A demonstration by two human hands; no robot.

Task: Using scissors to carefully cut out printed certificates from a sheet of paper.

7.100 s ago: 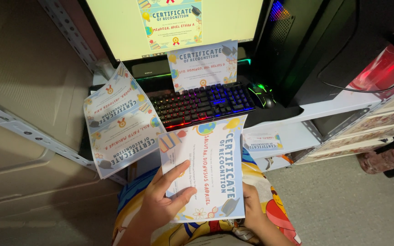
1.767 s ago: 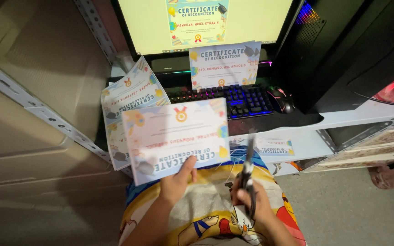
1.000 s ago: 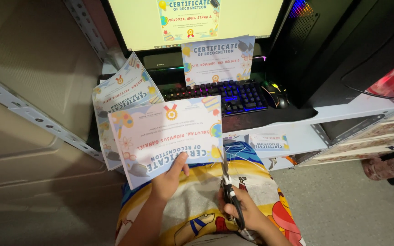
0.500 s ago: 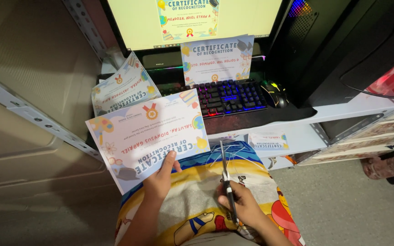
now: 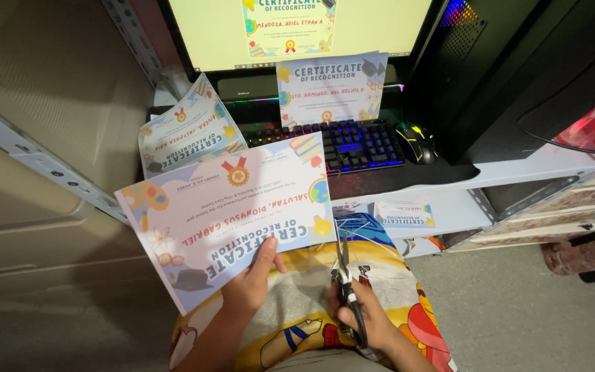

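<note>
Pinching the printed certificate (image 5: 225,224) by its lower edge above the lap, the left hand (image 5: 253,289) tilts the sheet toward the black-handled scissors (image 5: 347,293), gripped by the right hand (image 5: 370,324) with blades nearly closed just beside the paper's corner.

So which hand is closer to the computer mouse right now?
Right. The right hand, gripping the scissors, sits below the mouse, slightly to its left. The left hand holds the certificate sheet farther left, so it is farther away.
</note>
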